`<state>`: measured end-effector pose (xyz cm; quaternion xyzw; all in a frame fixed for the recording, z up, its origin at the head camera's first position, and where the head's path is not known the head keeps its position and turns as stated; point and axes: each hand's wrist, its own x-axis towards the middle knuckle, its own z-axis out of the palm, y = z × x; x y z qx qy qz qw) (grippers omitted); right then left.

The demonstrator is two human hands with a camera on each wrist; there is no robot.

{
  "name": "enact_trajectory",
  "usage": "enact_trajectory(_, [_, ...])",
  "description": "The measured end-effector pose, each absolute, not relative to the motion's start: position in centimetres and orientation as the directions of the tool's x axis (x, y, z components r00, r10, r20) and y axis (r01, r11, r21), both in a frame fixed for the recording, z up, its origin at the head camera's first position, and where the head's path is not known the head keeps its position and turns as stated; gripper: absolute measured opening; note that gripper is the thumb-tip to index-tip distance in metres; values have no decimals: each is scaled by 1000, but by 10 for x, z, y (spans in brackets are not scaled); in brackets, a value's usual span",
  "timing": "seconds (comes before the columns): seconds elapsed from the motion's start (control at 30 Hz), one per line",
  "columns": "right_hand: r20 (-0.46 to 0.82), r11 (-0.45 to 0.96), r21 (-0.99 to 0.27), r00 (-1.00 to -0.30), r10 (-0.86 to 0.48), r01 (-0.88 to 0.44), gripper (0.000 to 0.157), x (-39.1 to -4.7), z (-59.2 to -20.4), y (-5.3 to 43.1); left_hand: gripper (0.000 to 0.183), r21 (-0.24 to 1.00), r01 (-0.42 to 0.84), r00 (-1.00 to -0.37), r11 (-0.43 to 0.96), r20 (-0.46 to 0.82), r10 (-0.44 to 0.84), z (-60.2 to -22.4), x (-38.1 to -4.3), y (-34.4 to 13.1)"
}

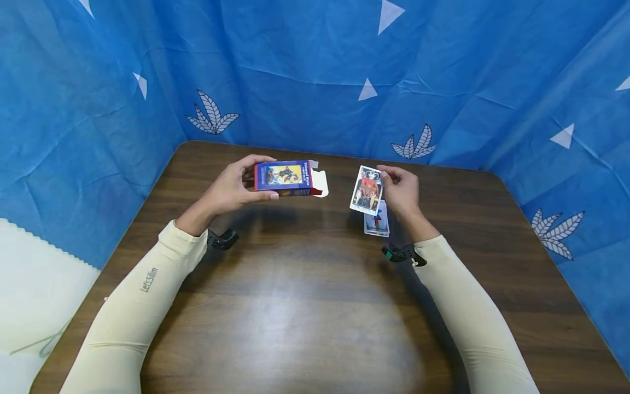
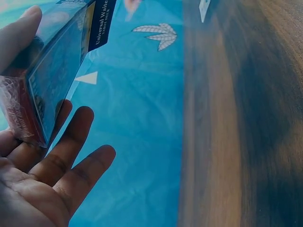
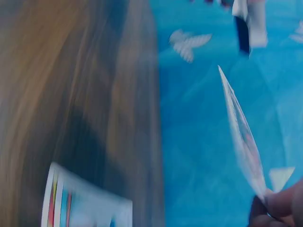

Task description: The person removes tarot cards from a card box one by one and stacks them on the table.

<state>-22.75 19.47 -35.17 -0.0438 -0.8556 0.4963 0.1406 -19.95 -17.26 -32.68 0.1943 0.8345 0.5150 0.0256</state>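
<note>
My left hand (image 1: pixel 231 186) grips a tarot card box (image 1: pixel 283 175), thumb on one side and fingers on the other. Its white end flap (image 1: pixel 320 184) hangs open toward the right. In the left wrist view the box (image 2: pixel 61 61) is tilted, its end wrapped in clear film. A tarot card (image 1: pixel 366 190) with a red horned figure is pinched by its edge in my right hand (image 1: pixel 402 191). Below that card, a few cards (image 1: pixel 377 220) lie overlapping on the table; the right wrist view shows these cards (image 3: pixel 87 201) at its lower left, blurred.
The dark wooden table (image 1: pixel 295 295) ends at a blue patterned curtain (image 1: pixel 305 71) along the back and sides. Black wrist cameras sit on both wrists, the left camera (image 1: pixel 223 239) and the right camera (image 1: pixel 400 253). White material (image 1: pixel 34 295) shows at the left edge.
</note>
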Motion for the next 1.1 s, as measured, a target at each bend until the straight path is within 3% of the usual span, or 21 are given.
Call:
enact_trajectory(0.17, [93, 622, -783, -984, 150, 21, 28, -239, -367, 222, 75, 871, 287, -926, 398, 147, 347, -327, -200, -173])
enact_trajectory(0.43, [-84, 656, -734, -982, 168, 175, 28, -246, -392, 240, 74, 872, 283, -928, 400, 142, 345, -327, -201, -171])
enact_trajectory(0.77, [-72, 806, -575, -990, 120, 139, 24, -250, -406, 239, 75, 868, 290, -926, 403, 148, 347, -327, -199, -171])
enact_trajectory(1.1, [-106, 842, -523, -990, 90, 133, 22, -252, -402, 234, 77, 865, 296, -926, 404, 156, 344, -326, -198, -171])
